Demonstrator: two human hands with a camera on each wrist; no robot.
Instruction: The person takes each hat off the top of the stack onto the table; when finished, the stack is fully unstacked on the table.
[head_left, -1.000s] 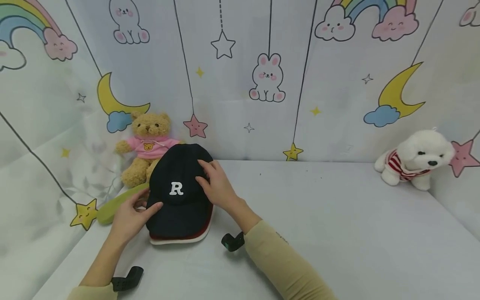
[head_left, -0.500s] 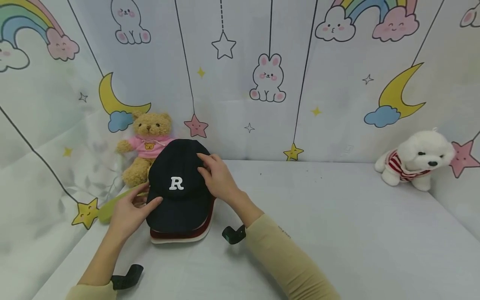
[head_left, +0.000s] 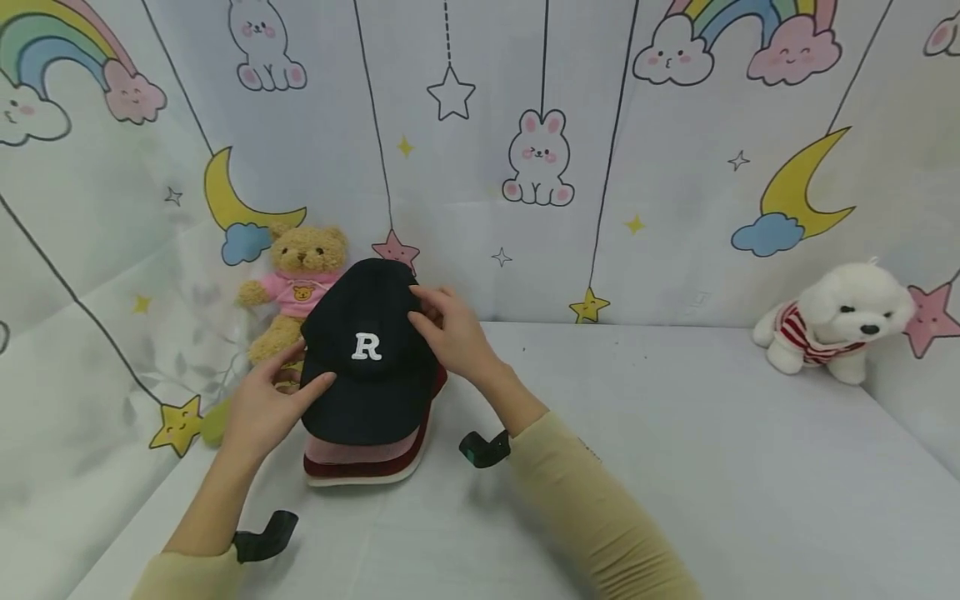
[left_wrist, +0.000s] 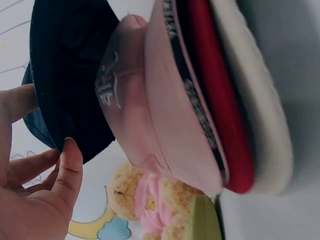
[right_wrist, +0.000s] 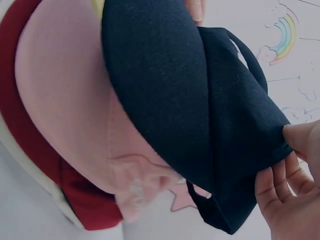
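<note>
Both hands hold a black baseball cap [head_left: 375,404] with a white letter R on its front. At its left side, my left hand [head_left: 262,408] pinches the brim edge between thumb and fingers. My right hand [head_left: 459,337] grips the crown's right side, thumb opposite fingers in the right wrist view. Under the black cap lies a stack of caps: a pink cap [left_wrist: 172,105] on top, a dark red cap [left_wrist: 220,100] below it, and a white cap [left_wrist: 267,125] at the bottom. In the left wrist view a gap shows between the black brim and the pink brim.
Behind the caps sits a teddy bear [head_left: 303,254] in a pink hoodie, partly hidden. A green object [head_left: 215,423] lies left of the stack, mostly covered by the left hand. At the far right a white plush dog [head_left: 855,304] stands near the printed backdrop [head_left: 480,167].
Both hands have raised the black cap up and slightly right off the stack. The pink brim now shows beneath it, and more of the red cap is visible.
</note>
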